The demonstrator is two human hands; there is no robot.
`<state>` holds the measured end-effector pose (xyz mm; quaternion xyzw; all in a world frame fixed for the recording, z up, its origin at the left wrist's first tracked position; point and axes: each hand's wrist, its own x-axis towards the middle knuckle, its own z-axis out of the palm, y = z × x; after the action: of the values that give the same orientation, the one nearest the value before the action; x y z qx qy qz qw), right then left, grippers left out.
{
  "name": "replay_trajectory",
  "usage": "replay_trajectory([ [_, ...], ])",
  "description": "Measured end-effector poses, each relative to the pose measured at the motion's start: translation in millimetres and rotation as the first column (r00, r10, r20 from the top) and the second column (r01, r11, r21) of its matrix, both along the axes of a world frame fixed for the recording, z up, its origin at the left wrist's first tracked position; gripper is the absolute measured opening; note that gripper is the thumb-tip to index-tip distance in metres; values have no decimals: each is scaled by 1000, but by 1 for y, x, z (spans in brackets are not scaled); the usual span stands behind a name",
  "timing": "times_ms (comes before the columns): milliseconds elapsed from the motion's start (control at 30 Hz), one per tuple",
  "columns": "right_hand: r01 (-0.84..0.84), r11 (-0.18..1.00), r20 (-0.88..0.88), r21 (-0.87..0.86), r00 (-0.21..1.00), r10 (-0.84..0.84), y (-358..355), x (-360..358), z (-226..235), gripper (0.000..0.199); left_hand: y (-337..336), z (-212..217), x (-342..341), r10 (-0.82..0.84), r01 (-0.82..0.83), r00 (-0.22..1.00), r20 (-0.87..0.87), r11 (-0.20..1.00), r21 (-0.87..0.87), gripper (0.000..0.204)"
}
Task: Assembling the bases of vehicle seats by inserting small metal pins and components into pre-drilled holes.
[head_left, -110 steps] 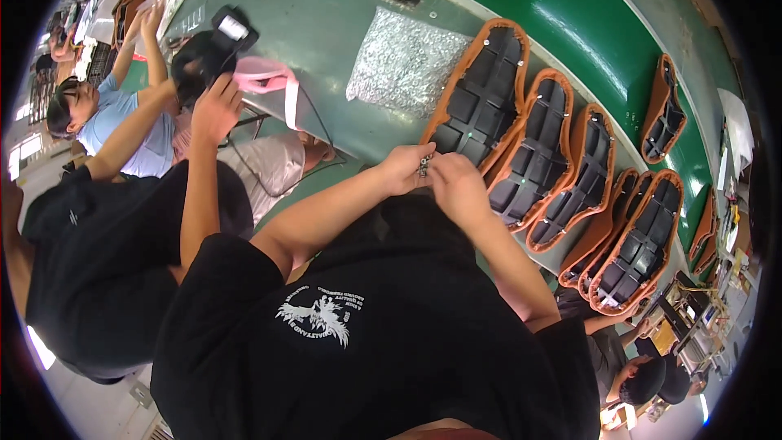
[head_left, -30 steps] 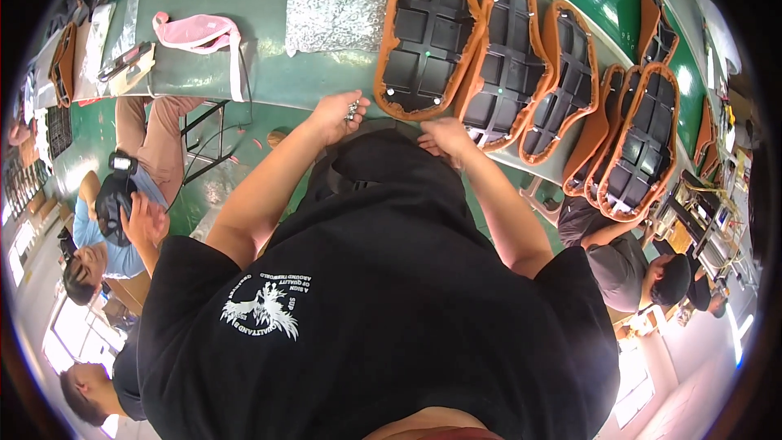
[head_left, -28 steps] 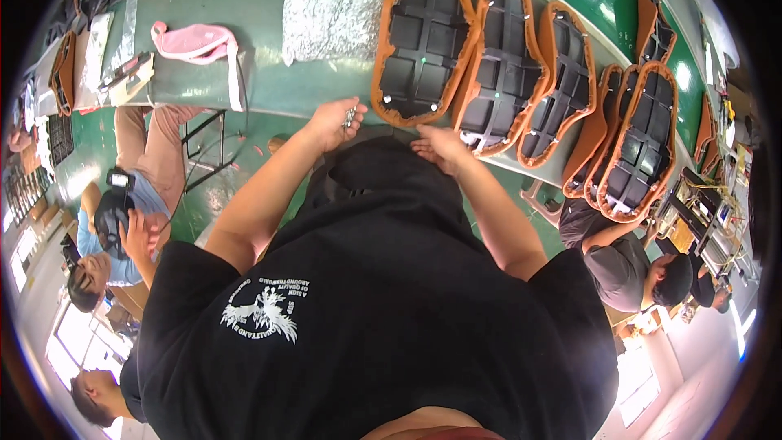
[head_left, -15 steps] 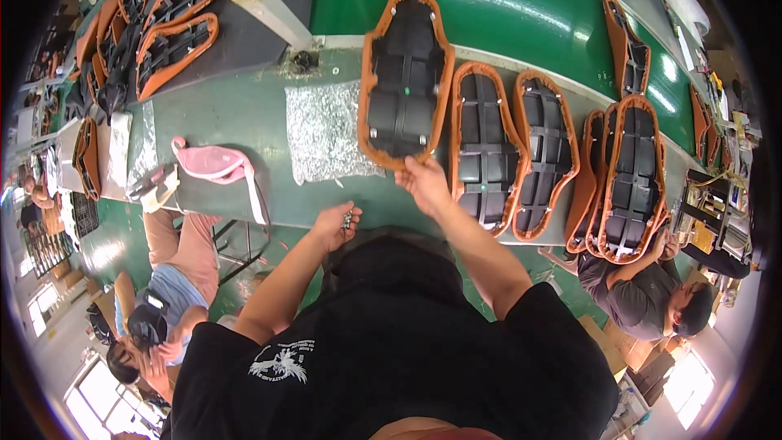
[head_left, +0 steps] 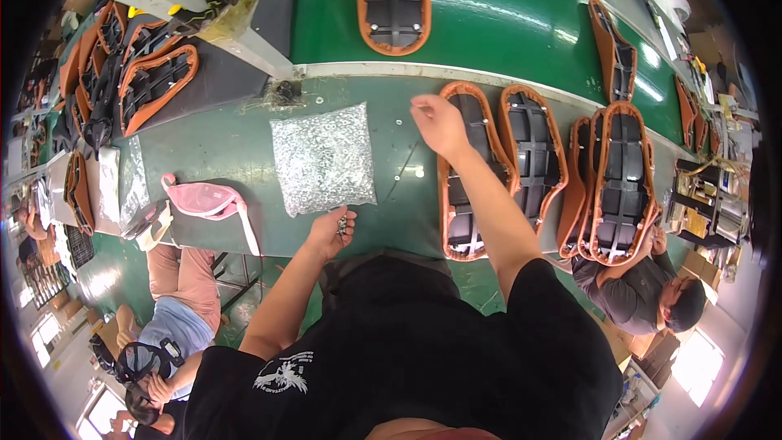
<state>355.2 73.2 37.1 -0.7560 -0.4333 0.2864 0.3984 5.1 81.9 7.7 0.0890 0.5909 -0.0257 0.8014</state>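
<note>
"Green worktable (head_left: 407, 224) across the middle, with a glossy green strip (head_left: 509, 20) running beyond its pale edge. What's in the left hand (head_left: 332, 232)?"

"Small metal pieces (head_left: 342, 226). The fingers are curled closed around them, and a few show at the fingertips."

"And where is that hand?"

"At the near side of the table, just below the lower edge of a clear bag (head_left: 322, 159) packed with little shiny parts."

"How about the right hand (head_left: 440, 125)?"

"Partly open, fingers loosely bent and pointing left. I see nothing in it."

"Any orange-edged panel near its grip?"

"One, the far panel (head_left: 395, 2), lies on the strip, beyond the fingers and a little left, clearly apart from them. The nearest table panel (head_left: 470, 220) lies partly under the right forearm; I can't tell whether they touch."

"What else is close?"

"Another black-backed panel (head_left: 533, 147) right beside that one, and a pink item (head_left: 210, 200) left of the bag."
</note>
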Motion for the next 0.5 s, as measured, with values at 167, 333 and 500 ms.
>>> replay_trajectory([
  [167, 297, 947, 660, 119, 690, -299, -122, 27, 31, 48, -15, -2, -9, -65, 65, 998, -15, 998, -8, 30],
  [333, 506, 776, 593, -377, 775, -217, -214, 37, 28, 74, -35, 0, 3, -179, 178, 984, -16, 983, -39, 29],
  [500, 420, 785, 459, -456, 866, -197, -229, 47, 5, 49, -59, 8, 23, -199, 199, 979, -32, 980, -22, 27],
])
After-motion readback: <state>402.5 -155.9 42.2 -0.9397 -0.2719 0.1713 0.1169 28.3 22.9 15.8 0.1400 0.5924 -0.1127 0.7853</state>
